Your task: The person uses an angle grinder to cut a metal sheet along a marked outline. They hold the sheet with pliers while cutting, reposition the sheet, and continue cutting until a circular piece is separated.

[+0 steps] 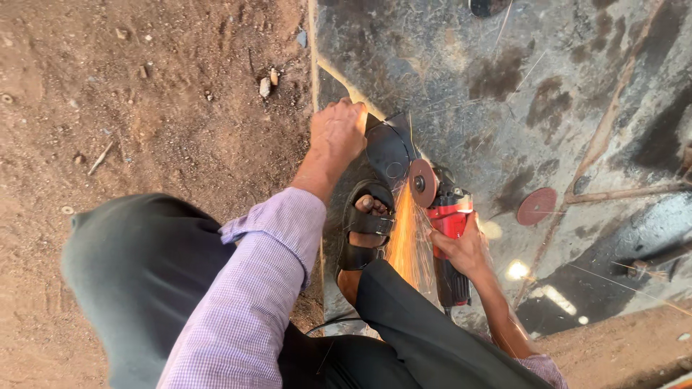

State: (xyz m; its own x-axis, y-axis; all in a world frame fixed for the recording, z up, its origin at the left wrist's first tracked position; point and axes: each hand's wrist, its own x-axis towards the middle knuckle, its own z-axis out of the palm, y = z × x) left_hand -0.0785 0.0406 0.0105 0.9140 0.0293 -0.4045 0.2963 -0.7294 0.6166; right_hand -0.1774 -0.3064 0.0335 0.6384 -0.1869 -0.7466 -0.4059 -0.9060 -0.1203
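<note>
My right hand is wrapped tight around the red and black angle grinder, which lies low over the big dark, stained steel plate on the ground, its reddish cutting disc biting into the metal just ahead of my foot. Orange sparks are streaming back from the disc, straight between the grinder and my black strapped sandal, which is planted on the plate right beside the cut. My left hand is out front, fingers curled down over the edge of a dark curved piece of sheet metal, gripping it just beyond the disc. So the sandal, my dark trouser leg and that left hand all crowd the disc closely. My lilac checked sleeve crosses the middle of my view and hides part of the plate's near edge. A loose round reddish disc lies on the plate off to the right, well apart from the grinder, with a thin rusty rod just past it. Left of the plate it's bare brown dirt with small stones scattered near the plate's edge. A black cable shows by my knee.
</note>
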